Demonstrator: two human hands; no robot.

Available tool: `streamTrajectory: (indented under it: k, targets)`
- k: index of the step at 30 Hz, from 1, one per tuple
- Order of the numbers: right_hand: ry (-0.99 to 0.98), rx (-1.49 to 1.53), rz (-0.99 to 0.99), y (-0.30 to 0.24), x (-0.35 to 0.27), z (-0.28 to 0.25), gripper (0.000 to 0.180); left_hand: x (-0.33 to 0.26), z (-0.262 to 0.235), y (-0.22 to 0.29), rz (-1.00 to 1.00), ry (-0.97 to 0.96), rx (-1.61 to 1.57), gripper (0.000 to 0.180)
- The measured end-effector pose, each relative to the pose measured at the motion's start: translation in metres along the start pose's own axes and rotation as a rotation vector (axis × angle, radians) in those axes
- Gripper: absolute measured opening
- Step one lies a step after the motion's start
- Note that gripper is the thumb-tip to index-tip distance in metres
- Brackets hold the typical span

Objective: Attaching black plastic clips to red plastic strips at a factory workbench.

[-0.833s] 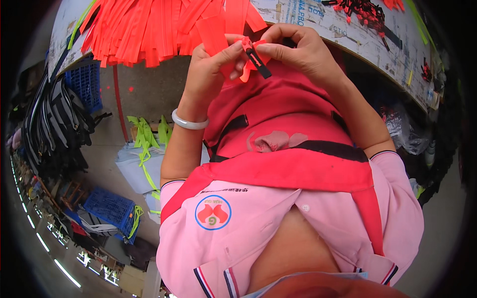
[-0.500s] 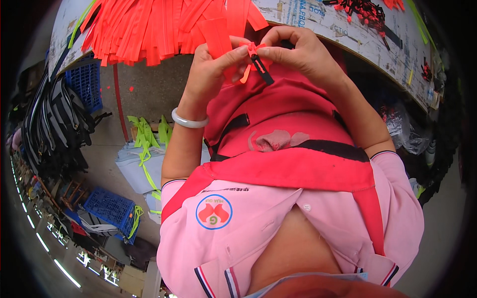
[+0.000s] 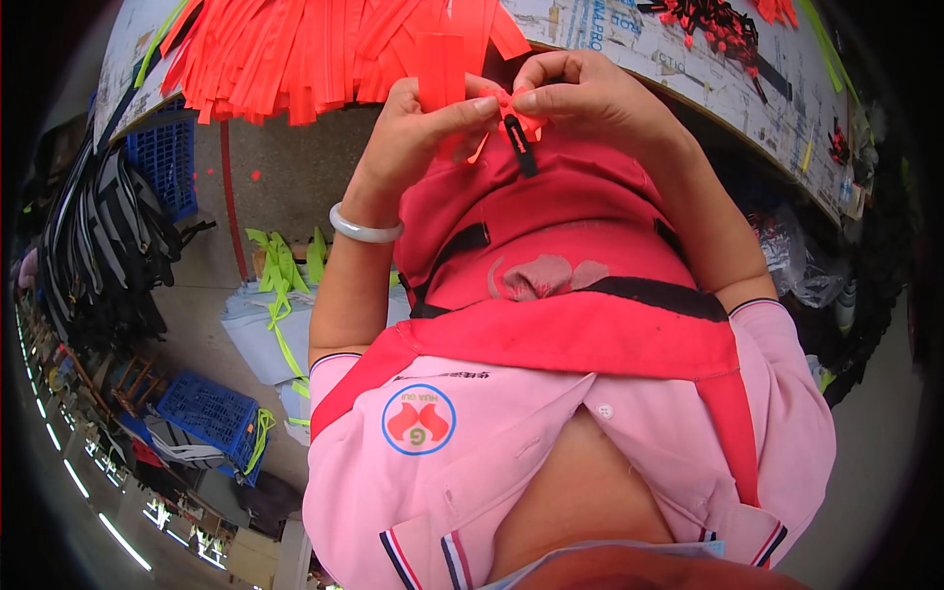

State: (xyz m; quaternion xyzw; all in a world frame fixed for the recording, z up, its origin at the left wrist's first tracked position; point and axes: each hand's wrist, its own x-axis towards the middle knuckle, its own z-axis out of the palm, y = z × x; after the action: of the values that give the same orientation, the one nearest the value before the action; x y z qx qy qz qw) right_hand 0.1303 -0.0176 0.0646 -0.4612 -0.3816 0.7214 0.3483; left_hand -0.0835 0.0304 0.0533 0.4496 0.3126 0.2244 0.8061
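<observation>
My left hand [image 3: 428, 126] is closed on a bright orange-red strip [image 3: 442, 71], whose flat end stands up above the fingers. Thumb and fingertips of my right hand [image 3: 595, 103] pinch the small red part [image 3: 504, 101] between the two hands. From it hangs a narrow black piece [image 3: 520, 147] with a slot along its middle, perhaps a zipper pull. My fingers cover the spot where strip and black piece meet. Both hands are in front of my red apron [image 3: 560, 211], close to the table's edge.
A thick pile of orange-red strips [image 3: 285, 64] overhangs the table [image 3: 580, 28]. Small black-and-red pieces [image 3: 713, 37] lie heaped at the far right. On the left are blue crates [image 3: 162, 162], hanging black-and-grey straps [image 3: 113, 236] and yellow-green strips [image 3: 280, 265] on pale sheets.
The black piece has swung from slanting down to the right to hanging nearly straight down. My left hand has shifted slightly, and the strip's end stands more upright.
</observation>
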Motion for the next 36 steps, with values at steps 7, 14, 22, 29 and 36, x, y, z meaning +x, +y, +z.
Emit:
streamTrajectory:
  k: [7, 14, 22, 29, 36]
  targets:
    - [-0.01, -0.076, 0.057, -0.001, 0.0, 0.002, 0.019, 0.002, -0.007, 0.003, -0.008, -0.077, 0.028, 0.018]
    - [0.095, -0.183, -0.025, -0.01, 0.0, 0.009, 0.022, 0.005, -0.006, -0.01, -0.01, 0.067, 0.004, 0.017]
    - [0.022, -0.348, -0.092, -0.004, 0.0, 0.006, 0.016, 0.005, -0.009, -0.014, -0.026, 0.029, -0.078, 0.017]
    - [0.196, -0.27, -0.227, 0.008, 0.003, 0.014, 0.015, 0.007, -0.007, -0.016, 0.05, 0.057, -0.025, 0.017]
    - [0.259, -0.329, -0.442, 0.014, 0.002, 0.021, 0.018, 0.004, 0.0, -0.034, 0.276, 0.07, 0.009, 0.013]
